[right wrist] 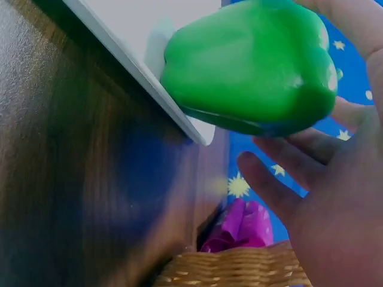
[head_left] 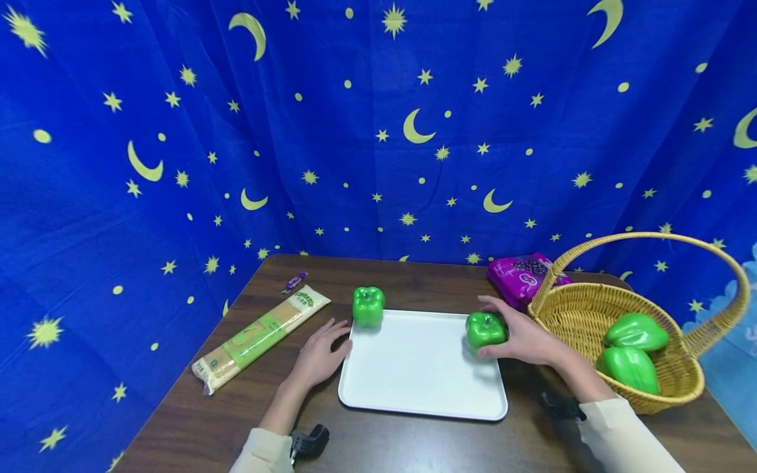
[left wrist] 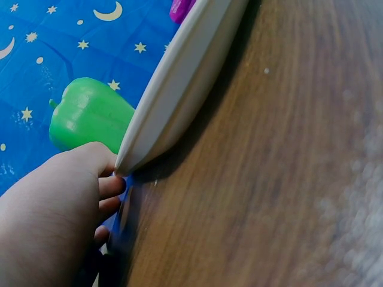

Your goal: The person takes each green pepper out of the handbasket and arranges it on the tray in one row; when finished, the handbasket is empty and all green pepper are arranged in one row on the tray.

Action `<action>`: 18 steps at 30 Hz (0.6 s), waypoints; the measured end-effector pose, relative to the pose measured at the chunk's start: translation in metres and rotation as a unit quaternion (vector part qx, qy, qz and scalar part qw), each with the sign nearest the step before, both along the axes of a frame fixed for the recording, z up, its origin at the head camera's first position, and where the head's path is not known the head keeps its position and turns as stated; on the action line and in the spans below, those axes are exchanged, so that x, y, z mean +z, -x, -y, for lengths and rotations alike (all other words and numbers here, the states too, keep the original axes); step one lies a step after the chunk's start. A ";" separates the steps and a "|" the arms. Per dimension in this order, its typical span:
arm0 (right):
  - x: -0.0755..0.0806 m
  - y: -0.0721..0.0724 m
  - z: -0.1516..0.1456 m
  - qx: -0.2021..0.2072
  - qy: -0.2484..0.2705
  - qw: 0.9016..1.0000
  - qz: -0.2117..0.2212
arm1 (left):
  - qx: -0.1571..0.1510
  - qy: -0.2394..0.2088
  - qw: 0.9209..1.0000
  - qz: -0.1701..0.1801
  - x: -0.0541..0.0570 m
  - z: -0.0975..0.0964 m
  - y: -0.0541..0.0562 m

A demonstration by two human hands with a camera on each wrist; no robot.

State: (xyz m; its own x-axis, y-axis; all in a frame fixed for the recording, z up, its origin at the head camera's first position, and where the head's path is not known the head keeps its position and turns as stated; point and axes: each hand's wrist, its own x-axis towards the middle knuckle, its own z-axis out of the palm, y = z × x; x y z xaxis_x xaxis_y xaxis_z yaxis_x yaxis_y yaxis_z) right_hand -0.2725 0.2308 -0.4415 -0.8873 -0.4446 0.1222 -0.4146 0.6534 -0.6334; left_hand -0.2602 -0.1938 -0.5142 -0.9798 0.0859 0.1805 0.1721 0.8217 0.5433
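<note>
Left hand (head_left: 320,355), fingers relaxed, rests against the left rim of the white tray (head_left: 414,368). Right hand (head_left: 525,336) grips a green pepper (head_left: 483,330) at the tray's far right corner.

The left hand (head_left: 322,355) and the right hand (head_left: 523,336) are bare. The left sleeve (head_left: 262,452) is plain cream cloth, and the right sleeve (head_left: 628,437) matches it. Next to them sit a black, rounded left wrist device (head_left: 312,441) and a dark, less distinct right wrist device (head_left: 559,406).

Blue moon-and-star curtain (head_left: 340,144) behind dark wooden table (head_left: 414,447).
</note>
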 end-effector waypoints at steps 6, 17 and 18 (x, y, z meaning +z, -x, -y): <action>-0.001 -0.005 -0.010 -0.006 0.038 0.999 0.030 | -0.003 0.003 1.000 -0.002 0.000 0.001 0.001; -0.004 -0.008 -0.013 0.001 0.049 0.998 0.050 | -0.001 0.007 1.000 0.002 0.000 0.001 0.001; -0.004 -0.007 -0.012 0.001 0.045 0.998 0.042 | -0.001 0.006 1.000 0.002 0.000 0.001 0.001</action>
